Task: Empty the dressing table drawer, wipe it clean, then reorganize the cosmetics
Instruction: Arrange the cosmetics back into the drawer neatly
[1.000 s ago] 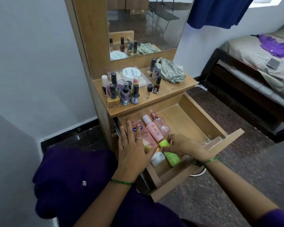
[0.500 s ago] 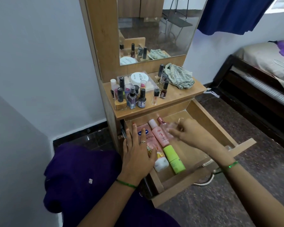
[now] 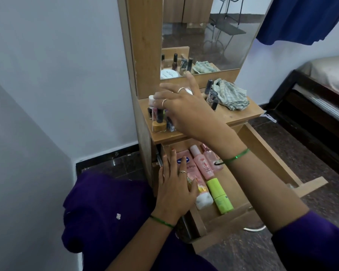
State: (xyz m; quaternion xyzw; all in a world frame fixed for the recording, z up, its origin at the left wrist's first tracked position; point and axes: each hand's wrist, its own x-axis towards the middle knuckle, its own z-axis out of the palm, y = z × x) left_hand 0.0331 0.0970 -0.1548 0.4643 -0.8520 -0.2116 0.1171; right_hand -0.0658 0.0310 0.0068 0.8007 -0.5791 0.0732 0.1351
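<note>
The wooden drawer (image 3: 262, 153) of the dressing table stands pulled out. Inside lie a pink Vaseline tube (image 3: 192, 173), a pink bottle (image 3: 203, 165), a clear pink bottle (image 3: 209, 155) and a green tube (image 3: 219, 194), side by side at the left. My left hand (image 3: 174, 192) rests flat on the pink tube, fingers apart. My right hand (image 3: 186, 112) is up over the tabletop (image 3: 235, 114), fingers spread above a cluster of nail polish bottles, among them a yellow one (image 3: 159, 125). It hides most of the cluster, and I see nothing held in it.
A crumpled checked cloth (image 3: 230, 96) and a few dark-capped bottles (image 3: 211, 96) sit at the tabletop's right. The mirror (image 3: 204, 36) rises behind. A bed (image 3: 325, 85) stands at the right, a blue curtain (image 3: 301, 16) above it. A white wall closes the left side.
My right hand left the green tube in the drawer and rose up and left to the nail polish cluster on the tabletop. The left hand stayed flat on the pink tube.
</note>
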